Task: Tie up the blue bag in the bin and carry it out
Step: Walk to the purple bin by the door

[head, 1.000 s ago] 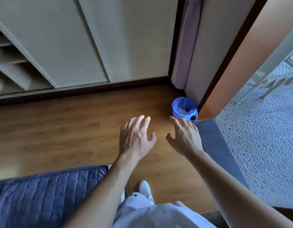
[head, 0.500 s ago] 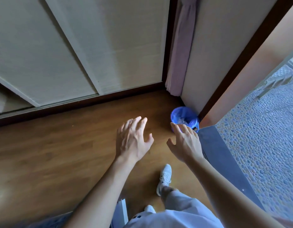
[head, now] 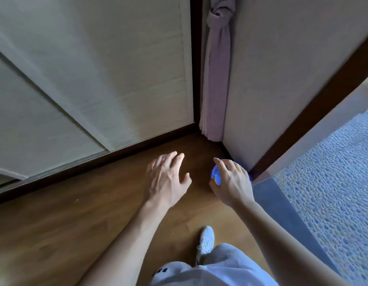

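A small bin lined with the blue bag [head: 215, 176] stands on the wooden floor in the corner, against the wall by the doorway. My right hand [head: 232, 182] is stretched out in front of it and hides most of it; only a blue sliver shows at the left of the hand. The fingers are spread and hold nothing. Whether the hand touches the bag cannot be told. My left hand [head: 168, 178] hovers over the floor to the left of the bin, fingers apart, holding nothing.
Pale sliding doors [head: 117, 69] fill the left wall. A knotted pale curtain [head: 216, 79] hangs in the corner. A grey threshold [head: 282, 213] leads right to a pebble floor [head: 333, 182]. My white shoe [head: 206, 240] is on the wood below.
I have stepped closer to the corner. The bin, fully visible before, is now mostly covered by my right hand. The blue quilted bedding has left the view.
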Motion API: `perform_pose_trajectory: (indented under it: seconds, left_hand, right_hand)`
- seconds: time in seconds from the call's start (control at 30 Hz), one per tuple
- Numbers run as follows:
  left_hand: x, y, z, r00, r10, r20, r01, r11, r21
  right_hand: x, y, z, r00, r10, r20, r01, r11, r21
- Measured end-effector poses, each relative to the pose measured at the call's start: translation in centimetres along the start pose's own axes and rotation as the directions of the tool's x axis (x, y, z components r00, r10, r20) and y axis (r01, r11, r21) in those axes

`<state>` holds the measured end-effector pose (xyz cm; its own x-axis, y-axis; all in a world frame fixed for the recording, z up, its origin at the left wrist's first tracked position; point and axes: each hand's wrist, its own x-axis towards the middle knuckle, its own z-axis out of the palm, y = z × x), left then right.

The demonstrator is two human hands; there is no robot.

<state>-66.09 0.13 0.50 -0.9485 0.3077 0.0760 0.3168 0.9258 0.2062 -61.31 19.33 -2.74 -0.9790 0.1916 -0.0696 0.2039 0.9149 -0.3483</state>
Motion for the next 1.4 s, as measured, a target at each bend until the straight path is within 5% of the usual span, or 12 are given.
perform_pose_trajectory:
  seconds: [0.47, 0.73, 1.0, 1.23, 1.4]
  left_hand:
    - [17.6, 0.2, 2.4, 0.968, 0.219, 0.127, -0.223, 0.975, 0.020]
    - [27.0, 0.3, 4.5, 0.805, 0.550, 0.223, -0.547, 0.833, -0.079]
    - [32.1, -0.9, 7.2, 0.609, 0.738, 0.290, -0.724, 0.667, -0.176]
    - [31.7, -0.6, 10.4, 0.544, 0.765, 0.345, -0.753, 0.626, -0.202]
    - [29.7, -0.6, 14.1, 0.567, 0.732, 0.378, -0.728, 0.660, -0.185]
  right_hand:
    - [13.4, 2.5, -1.2, 0.970, 0.236, -0.056, -0.233, 0.971, 0.059]
    - [14.5, 4.0, -1.5, 0.743, 0.651, -0.156, -0.632, 0.759, 0.157]
    - [13.2, -0.4, 1.2, 0.511, 0.833, -0.214, -0.804, 0.551, 0.223]
    - [11.1, 0.4, 3.2, 0.466, 0.853, -0.236, -0.830, 0.513, 0.217]
    - [9.6, 3.1, 6.5, 0.469, 0.845, -0.256, -0.815, 0.526, 0.242]
